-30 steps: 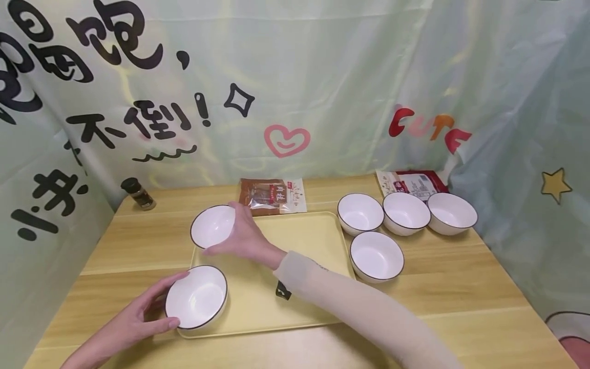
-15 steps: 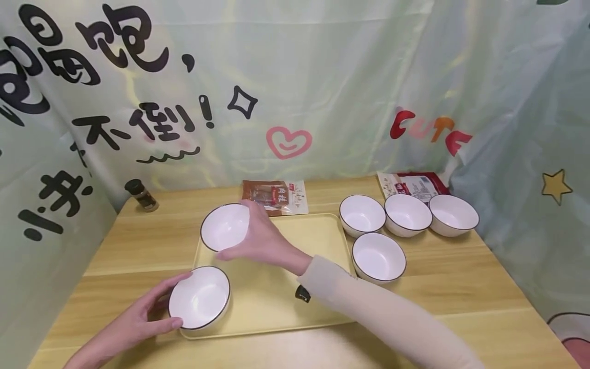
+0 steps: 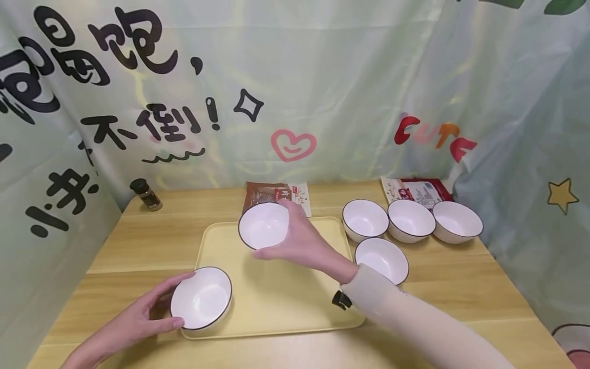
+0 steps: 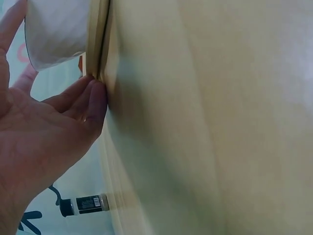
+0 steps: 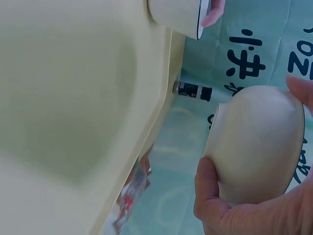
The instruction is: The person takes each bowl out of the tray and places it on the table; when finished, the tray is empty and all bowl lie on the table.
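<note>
Nearest is the left grip (image 3: 138, 315), holding the left-hand bowl (image 3: 201, 298), white with a dark rim; its thumb is on the near side of the bowl and its fingers are curled round the far side. That bowl stands just right of the left grip, on the near left corner of a yellow tray (image 3: 286, 302); in the left wrist view the fingertips are at the tray's edge. A light sleeve (image 3: 415, 318), with a small black object (image 3: 342, 300) by its cuff, runs from the near right up to the right grip (image 3: 301, 238). The right grip holds the right-hand bowl (image 3: 262, 225), of the same kind, by its right side; this bowl is just left of the right grip, above the tray and apart from it. To the right of the right grip, the front bowl (image 3: 381, 259) sits beside the tray on the wooden counter (image 3: 461, 292), with a row of 3 bowls (image 3: 411, 219) behind it. Beyond the right grip lies a brown packet (image 3: 258, 192), partly hidden; a red and white packet (image 3: 419, 190) lies farther right, behind the row. Beyond the left grip is a small black-capped jar (image 3: 147, 196). Farthest hangs a printed cloth (image 3: 341, 77).
</note>
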The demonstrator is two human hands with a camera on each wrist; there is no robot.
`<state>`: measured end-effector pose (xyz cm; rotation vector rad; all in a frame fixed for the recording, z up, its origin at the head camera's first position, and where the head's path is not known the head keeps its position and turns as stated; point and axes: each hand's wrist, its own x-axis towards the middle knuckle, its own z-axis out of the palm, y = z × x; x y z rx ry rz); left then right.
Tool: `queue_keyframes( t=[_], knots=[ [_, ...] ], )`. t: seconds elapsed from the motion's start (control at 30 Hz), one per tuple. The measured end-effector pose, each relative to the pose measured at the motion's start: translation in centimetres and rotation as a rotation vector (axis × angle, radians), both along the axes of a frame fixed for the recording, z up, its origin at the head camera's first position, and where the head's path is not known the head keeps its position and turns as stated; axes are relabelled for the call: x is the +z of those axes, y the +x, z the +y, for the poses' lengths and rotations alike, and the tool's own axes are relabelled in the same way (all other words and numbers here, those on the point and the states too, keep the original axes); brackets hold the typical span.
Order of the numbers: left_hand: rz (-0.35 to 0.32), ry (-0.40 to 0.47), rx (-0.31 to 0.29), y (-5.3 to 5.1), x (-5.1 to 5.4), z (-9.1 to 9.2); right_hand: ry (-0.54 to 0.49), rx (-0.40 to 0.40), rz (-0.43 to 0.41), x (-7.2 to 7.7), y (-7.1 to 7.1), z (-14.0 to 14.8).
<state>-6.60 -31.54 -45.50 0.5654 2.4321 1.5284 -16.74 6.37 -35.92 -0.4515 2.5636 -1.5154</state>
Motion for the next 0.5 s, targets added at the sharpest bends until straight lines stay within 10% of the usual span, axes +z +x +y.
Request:
queue_keyframes(
  t=[0.5],
  knots=[
    [0.041,-0.03,0.003,-0.1,-0.2,0.0,0.003,-0.102,-0.027,0.4,0.8,6.7]
  ],
)
